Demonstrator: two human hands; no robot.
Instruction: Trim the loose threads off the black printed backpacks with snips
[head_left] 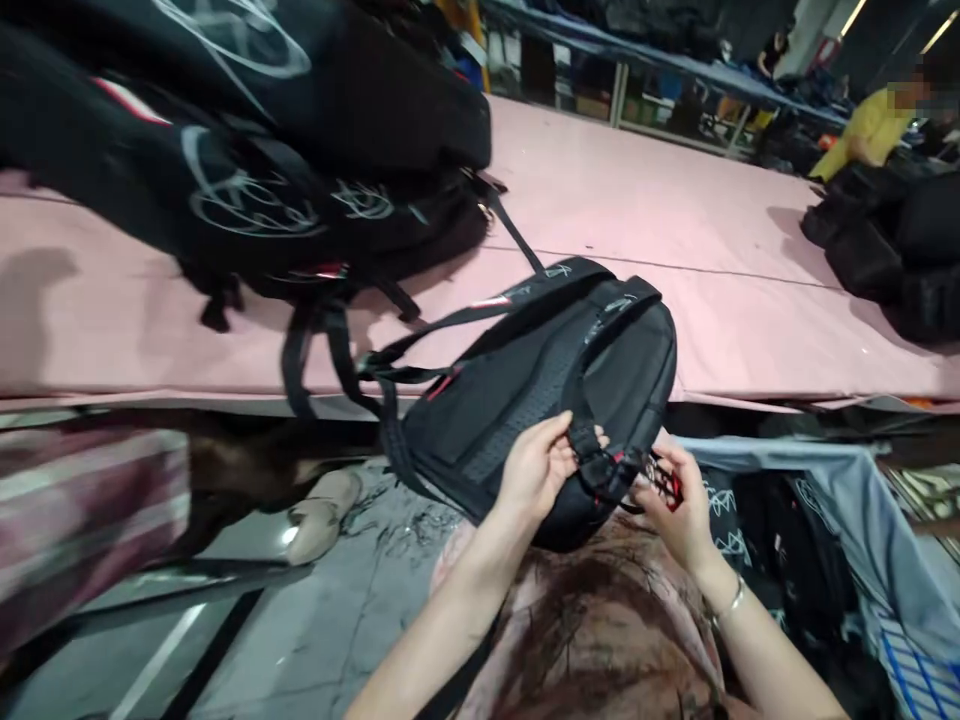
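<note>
A black backpack (487, 430) lies tilted across the near edge of the pink-covered bench (720, 215), its lower part overhanging the person's side. Its padded back faces up, matt, with a textured strip along the middle; pale scribbled lines mark the shoulder straps, one of which also bears a white-and-red tab, and a thin red trim shows at the left. Loose webbing trails leftward over the edge. The left hand (536, 465) pinches a strap near its buckle between thumb and fingers; the right hand (679, 505) has its fingers closed around a small red-and-black piece (666, 486) at the bag's side, too blurred to identify.
</note>
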